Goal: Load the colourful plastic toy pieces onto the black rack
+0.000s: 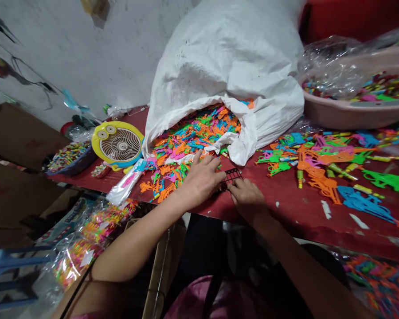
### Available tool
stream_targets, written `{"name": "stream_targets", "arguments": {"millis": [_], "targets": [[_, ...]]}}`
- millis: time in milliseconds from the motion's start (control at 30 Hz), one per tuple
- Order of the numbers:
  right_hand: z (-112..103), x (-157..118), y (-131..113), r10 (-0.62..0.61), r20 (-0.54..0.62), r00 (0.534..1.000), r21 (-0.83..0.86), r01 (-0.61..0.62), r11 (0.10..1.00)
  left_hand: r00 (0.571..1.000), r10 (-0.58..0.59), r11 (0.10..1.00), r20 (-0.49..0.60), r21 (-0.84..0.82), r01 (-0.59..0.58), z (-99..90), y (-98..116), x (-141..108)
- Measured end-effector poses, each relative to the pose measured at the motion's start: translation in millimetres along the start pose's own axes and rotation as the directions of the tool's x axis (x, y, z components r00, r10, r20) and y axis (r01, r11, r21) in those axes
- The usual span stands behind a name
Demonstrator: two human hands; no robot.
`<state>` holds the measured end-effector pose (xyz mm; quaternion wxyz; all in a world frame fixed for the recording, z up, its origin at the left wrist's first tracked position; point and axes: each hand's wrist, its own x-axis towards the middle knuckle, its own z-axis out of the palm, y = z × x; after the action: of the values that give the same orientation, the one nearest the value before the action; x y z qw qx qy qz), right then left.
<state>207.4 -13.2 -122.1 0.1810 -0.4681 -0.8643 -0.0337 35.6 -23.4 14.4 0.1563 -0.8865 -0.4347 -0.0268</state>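
Note:
My right hand [248, 197] is closed on the near right side of a small black grid-like plastic frame [233, 174] at the table's front edge. Just left of it, my left hand [201, 179] lies palm down with its fingers stretched over the edge of a pile of small plastic toy guns [166, 173]. Its thumb reaches toward the frame's left side; whether they touch is unclear. The toy guns, in orange, green, blue and pink, spill from the mouth of a big white sack [226, 57]. What lies under my left palm is hidden.
A yellow fan [119, 144] and a dark basin [73, 160] of small pieces stand on the left. To the right, larger toy guns [322, 166] lie on the red table [272, 208] below a pink basin [352, 113]. Filled plastic bags [78, 261] sit below left.

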Motion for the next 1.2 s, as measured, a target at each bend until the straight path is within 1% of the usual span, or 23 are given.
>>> {"name": "stream_targets", "arguments": {"millis": [67, 133, 233, 400, 533, 633, 733, 833, 933, 1000, 1067, 1100, 1133, 1167, 1200], "targets": [[-3, -1, -2, 0.003, -0.026, 1.000, 0.007, -0.003, 1.000, 0.992, 0.122, 0.992, 0.028, 0.041, -0.123, 0.7, 4, 8], [-6, -3, -3, 0.005, -0.048, 0.999, 0.022, -0.004, 1.000, 0.967, 0.236, 0.966, 0.095, 0.087, -0.245, 3.4, 9, 16], [-8, -4, -4, 0.013, -0.077, 0.997, 0.036, -0.010, 0.999, 0.928, 0.321, 0.923, 0.190, 0.159, -0.351, 11.4, 17, 25], [-2, -3, -1, 0.026, -0.062, 0.998, 0.046, -0.023, 0.999, 0.904, 0.344, 0.883, 0.255, 0.238, -0.404, 26.5, 30, 30], [3, -4, 1, 0.034, -0.065, 0.997, 0.064, -0.030, 0.997, 0.878, 0.375, 0.860, 0.297, 0.242, -0.449, 35.8, 39, 29], [3, -4, 2, 0.036, -0.075, 0.997, 0.072, -0.031, 0.997, 0.857, 0.413, 0.838, 0.308, 0.239, -0.490, 42.3, 40, 26], [1, -4, 2, 0.036, -0.055, 0.998, 0.072, -0.032, 0.997, 0.843, 0.449, 0.815, 0.296, 0.251, -0.522, 48.4, 39, 23], [-2, -3, 2, 0.040, -0.017, 0.999, 0.068, -0.039, 0.997, 0.851, 0.457, 0.828, 0.259, 0.224, -0.513, 53.8, 37, 22], [-6, -1, 1, 0.049, 0.035, 0.998, 0.053, -0.051, 0.997, 0.879, 0.424, 0.868, 0.216, 0.179, -0.463, 56.6, 37, 21], [-9, -1, 0, 0.058, 0.062, 0.996, 0.045, -0.061, 0.997, 0.900, 0.385, 0.888, 0.205, 0.185, -0.422, 55.4, 40, 17], [-11, -4, -1, 0.070, 0.075, 0.995, 0.042, -0.073, 0.996, 0.924, 0.340, 0.909, 0.176, 0.188, -0.371, 52.0, 47, 5], [-12, -7, -2, 0.068, 0.074, 0.995, 0.044, -0.071, 0.997, 0.939, 0.314, 0.928, 0.143, 0.164, -0.335, 50.3, 52, -5], [-13, -10, -4, 0.065, 0.066, 0.996, 0.044, -0.068, 0.997, 0.952, 0.291, 0.946, 0.098, 0.116, -0.302, 49.1, 59, -16], [-14, -13, -6, 0.064, 0.050, 0.997, 0.042, -0.066, 0.997, 0.968, 0.246, 0.968, 0.054, 0.034, -0.248, 48.8, 65, -28], [-15, -17, -8, 0.064, 0.029, 0.998, 0.039, -0.065, 0.997, 0.982, 0.187, 0.979, 0.032, -0.087, -0.184, 49.8, 72, -42]]}}
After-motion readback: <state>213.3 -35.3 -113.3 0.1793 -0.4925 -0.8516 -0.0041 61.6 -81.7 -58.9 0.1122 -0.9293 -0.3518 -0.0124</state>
